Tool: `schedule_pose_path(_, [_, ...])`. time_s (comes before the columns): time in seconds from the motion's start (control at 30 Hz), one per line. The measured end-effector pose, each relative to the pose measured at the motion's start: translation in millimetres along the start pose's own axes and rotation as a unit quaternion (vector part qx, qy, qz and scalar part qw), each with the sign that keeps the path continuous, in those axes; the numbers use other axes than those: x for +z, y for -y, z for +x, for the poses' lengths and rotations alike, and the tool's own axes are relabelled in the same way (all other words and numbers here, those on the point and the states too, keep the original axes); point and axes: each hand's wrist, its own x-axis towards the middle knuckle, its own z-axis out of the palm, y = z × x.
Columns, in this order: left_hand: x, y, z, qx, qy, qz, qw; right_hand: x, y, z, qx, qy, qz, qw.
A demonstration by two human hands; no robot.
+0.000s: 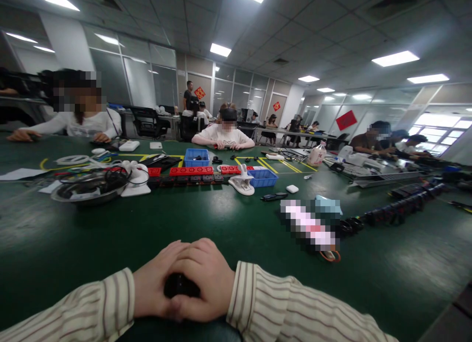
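Observation:
At the near edge of the green table, my left hand (153,281) and my right hand (211,279) are closed together around a smooth black rounded object (181,286). Only its dark, shiny top shows in the gap between thumbs and fingers, so its kind cannot be made out. The right fingers lie over the left ones, and the left fingertips are mostly covered. Both wrists come out of striped cream sleeves.
A metal bowl (88,194) of cables lies left. Ahead are red-and-black parts (191,177), a white clip (242,181), blue bins (197,157) and a black tool (274,197). To the right lies a blurred pink item (308,224). People sit across the green table (121,233).

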Motion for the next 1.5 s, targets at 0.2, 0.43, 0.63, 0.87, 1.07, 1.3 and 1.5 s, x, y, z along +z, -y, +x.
schedule_pose_path(0.2, [1.3, -3.1, -0.3, -0.034, 0.000, 0.020, 0.999, 2.9, 0.9, -0.1, 0.106, 0.002, -0.063, 0.992])
schedule_pose_path(0.43, [-6.1, -12.5, 6.8, -0.045, 0.040, -0.043, 0.997, 1.3, 1.9, 1.9, 0.055, 0.068, -0.053, 0.995])
schedule_pose_path(0.63, [1.3, -7.1, 6.1, -0.020, 0.005, -0.095, 0.995, 4.9, -1.8, 0.4, -0.068, 0.055, 0.005, 0.996])
schedule_pose_path(0.87, [7.4, 8.9, -2.1, -0.001, -0.025, -0.024, 0.999, -4.2, 4.1, 2.5, 0.038, 0.001, -0.002, 0.999])
schedule_pose_path(1.07, [6.9, 6.4, -3.9, 0.005, -0.038, 0.030, 0.999, -6.6, 9.3, 2.3, 0.158, -0.013, -0.047, 0.986])
schedule_pose_path(1.3, [-3.8, -9.6, 3.5, -0.034, 0.016, -0.006, 0.999, 0.6, 0.5, 2.4, 0.106, 0.072, -0.086, 0.988])
schedule_pose_path(1.5, [-6.3, -4.0, 11.2, -0.014, 0.056, -0.090, 0.994, 1.3, -3.2, 0.5, -0.041, 0.101, 0.002, 0.994])
